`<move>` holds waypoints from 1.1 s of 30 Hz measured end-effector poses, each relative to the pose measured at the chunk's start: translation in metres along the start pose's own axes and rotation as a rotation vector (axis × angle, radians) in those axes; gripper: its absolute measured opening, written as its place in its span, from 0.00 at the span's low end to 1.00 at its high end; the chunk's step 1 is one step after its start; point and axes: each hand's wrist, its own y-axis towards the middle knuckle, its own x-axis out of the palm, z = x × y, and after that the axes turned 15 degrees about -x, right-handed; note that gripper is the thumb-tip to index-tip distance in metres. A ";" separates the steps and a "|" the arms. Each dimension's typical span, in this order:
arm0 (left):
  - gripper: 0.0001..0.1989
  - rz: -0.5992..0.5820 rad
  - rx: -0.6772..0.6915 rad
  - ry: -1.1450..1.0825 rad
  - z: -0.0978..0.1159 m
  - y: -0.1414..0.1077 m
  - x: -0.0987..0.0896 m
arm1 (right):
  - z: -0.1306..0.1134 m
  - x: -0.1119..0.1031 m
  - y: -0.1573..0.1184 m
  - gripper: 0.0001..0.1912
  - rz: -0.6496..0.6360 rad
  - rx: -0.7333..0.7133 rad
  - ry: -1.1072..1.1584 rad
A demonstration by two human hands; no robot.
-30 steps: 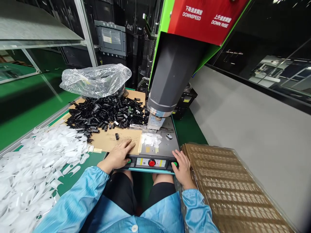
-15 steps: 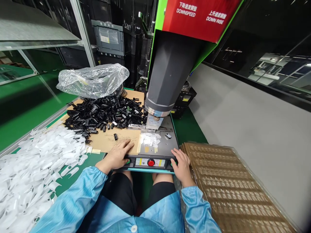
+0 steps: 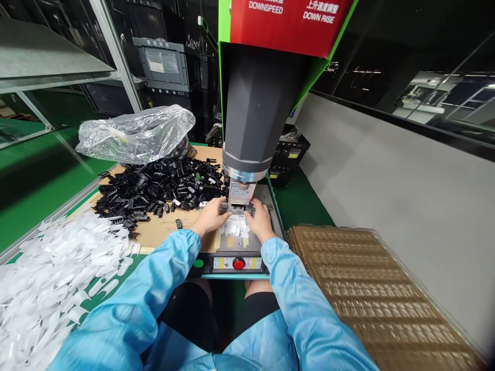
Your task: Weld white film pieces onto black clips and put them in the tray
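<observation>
The left hand [image 3: 212,216] and right hand [image 3: 262,221] curl half-open beside the silvery metal press block [image 3: 242,192]; any grip is unclear. Thin white plastic pieces [image 3: 236,226], toward the grey metal plate's front edge [image 3: 232,252], seem light, slippery, flexible: best pinched by their rims.

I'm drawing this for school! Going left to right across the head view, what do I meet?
Big pile of white pieces, left hand, red button, right hand, brown trays.

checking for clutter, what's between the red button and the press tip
In the head view, white pieces and yellow tape on the metal plate; the left hand and right hand flank the end near the press tip.
</observation>
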 end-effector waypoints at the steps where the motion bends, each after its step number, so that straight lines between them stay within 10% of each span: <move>1: 0.33 0.012 0.004 -0.039 0.003 0.007 0.008 | -0.001 0.006 0.007 0.29 -0.016 0.043 0.004; 13: 0.15 -0.042 -0.073 -0.452 0.017 0.031 0.032 | -0.015 0.021 0.039 0.10 0.031 0.271 0.185; 19: 0.28 -0.147 -0.257 -0.918 0.016 -0.050 0.037 | -0.041 0.020 -0.023 0.19 0.322 0.312 0.686; 25: 0.23 -0.225 -0.282 -1.122 0.020 -0.140 0.041 | -0.093 0.006 -0.107 0.18 0.325 0.244 0.913; 33: 0.20 -0.244 -0.265 -1.164 0.017 -0.173 0.050 | -0.116 -0.003 -0.140 0.17 0.319 0.256 0.887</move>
